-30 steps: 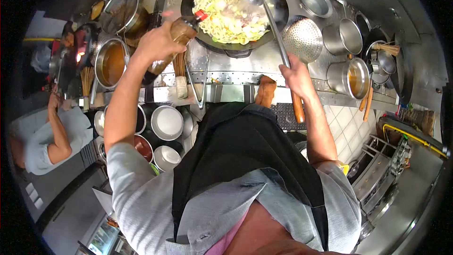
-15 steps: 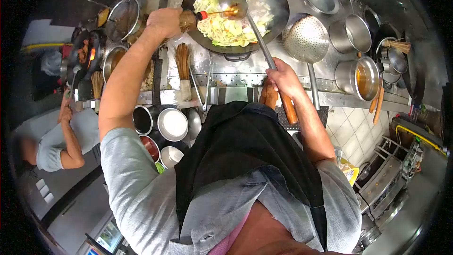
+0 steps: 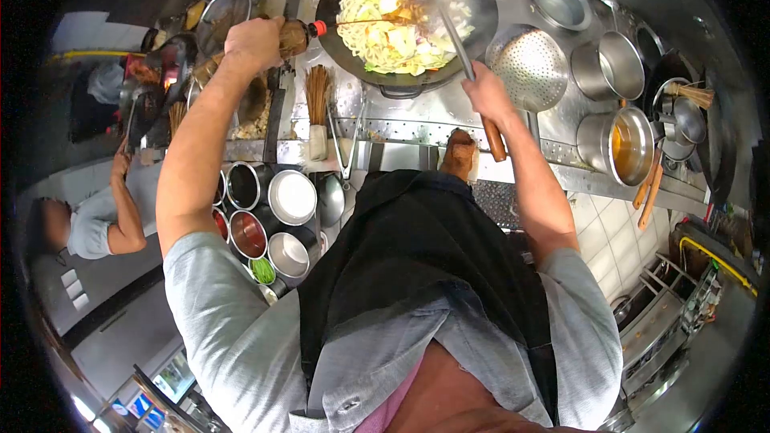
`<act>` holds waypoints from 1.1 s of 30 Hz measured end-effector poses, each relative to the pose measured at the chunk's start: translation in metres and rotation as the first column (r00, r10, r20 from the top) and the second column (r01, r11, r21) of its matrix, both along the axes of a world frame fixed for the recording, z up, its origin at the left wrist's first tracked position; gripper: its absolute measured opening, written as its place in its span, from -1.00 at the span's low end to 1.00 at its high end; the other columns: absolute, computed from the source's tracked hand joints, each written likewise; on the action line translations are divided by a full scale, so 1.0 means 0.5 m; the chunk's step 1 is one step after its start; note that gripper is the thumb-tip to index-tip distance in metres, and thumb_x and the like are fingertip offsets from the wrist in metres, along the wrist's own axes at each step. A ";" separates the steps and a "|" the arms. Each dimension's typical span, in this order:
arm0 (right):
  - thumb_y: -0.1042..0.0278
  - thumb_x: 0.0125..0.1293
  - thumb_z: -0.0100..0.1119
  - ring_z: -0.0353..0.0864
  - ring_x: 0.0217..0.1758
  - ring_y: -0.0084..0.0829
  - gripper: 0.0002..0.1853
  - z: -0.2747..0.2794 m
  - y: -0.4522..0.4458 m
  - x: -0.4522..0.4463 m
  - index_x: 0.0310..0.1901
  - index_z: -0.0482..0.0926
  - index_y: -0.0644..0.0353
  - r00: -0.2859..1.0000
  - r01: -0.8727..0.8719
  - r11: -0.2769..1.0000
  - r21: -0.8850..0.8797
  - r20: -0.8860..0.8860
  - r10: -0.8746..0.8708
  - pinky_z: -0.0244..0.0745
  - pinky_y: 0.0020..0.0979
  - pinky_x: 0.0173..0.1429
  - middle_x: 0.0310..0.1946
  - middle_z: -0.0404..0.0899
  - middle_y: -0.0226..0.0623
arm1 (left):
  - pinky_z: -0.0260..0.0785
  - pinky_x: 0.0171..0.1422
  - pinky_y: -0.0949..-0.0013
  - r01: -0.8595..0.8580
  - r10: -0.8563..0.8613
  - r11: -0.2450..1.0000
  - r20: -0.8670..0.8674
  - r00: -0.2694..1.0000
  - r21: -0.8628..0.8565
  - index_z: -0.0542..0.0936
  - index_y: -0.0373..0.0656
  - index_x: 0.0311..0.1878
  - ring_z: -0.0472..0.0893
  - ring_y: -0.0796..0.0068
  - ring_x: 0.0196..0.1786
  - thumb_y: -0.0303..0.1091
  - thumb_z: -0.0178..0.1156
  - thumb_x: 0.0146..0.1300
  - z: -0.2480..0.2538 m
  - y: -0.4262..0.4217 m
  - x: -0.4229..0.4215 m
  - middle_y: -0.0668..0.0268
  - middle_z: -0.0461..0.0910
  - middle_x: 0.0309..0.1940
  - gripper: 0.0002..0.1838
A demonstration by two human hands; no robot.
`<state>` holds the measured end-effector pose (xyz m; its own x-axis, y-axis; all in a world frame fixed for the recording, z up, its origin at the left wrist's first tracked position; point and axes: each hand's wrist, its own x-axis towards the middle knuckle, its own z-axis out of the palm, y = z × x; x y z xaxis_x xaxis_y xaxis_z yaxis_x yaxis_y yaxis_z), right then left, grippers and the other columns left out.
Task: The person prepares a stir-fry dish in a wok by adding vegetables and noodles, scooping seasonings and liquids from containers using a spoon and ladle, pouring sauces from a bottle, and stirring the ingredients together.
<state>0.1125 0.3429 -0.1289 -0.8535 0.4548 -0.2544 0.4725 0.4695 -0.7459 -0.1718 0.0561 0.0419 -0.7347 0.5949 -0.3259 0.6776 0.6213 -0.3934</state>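
Observation:
My left hand (image 3: 255, 44) is wrapped around a bottle of brown liquid (image 3: 293, 38) tipped sideways at the wok's left rim. A thin dark stream runs from its red spout across the noodles. My right hand (image 3: 489, 95) grips a long-handled ladle (image 3: 455, 34) near its wooden end. The ladle's bowl is over the far part of the wok (image 3: 484, 10), slightly blurred. Pale noodles with cabbage pieces (image 3: 385, 42) fill the wok, and dark liquid shows on them below the ladle's bowl.
A perforated strainer (image 3: 533, 68) lies right of the wok, with steel pots (image 3: 607, 64) beyond it. A bamboo brush (image 3: 318, 100) and tongs (image 3: 345, 144) rest in front. Seasoning containers (image 3: 292, 196) stand at lower left. Another person (image 3: 104, 224) works at far left.
The ladle's bowl has moved toward the far side of the wok, away from under the stream. My left hand and the bottle have drawn back left; liquid still pours out.

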 end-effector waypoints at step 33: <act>0.33 0.30 0.15 0.63 -0.43 -0.12 -0.72 -0.027 0.120 -0.097 -0.05 0.51 0.33 0.996 -0.077 0.993 0.089 0.052 0.073 0.53 -0.13 -0.25 -0.44 0.61 -0.04 | 0.52 0.04 -0.05 0.095 -0.089 0.989 -0.059 0.994 0.114 0.50 0.03 0.19 0.73 0.08 -0.03 -0.21 0.44 0.05 -0.007 -0.027 0.013 0.15 0.74 -0.18 -0.41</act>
<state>0.0639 0.4027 -0.1424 -0.8737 0.4129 -0.2573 0.4682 0.5697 -0.6754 -0.1653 0.0426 0.0384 -0.6897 0.6924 -0.2119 0.7139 0.6013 -0.3589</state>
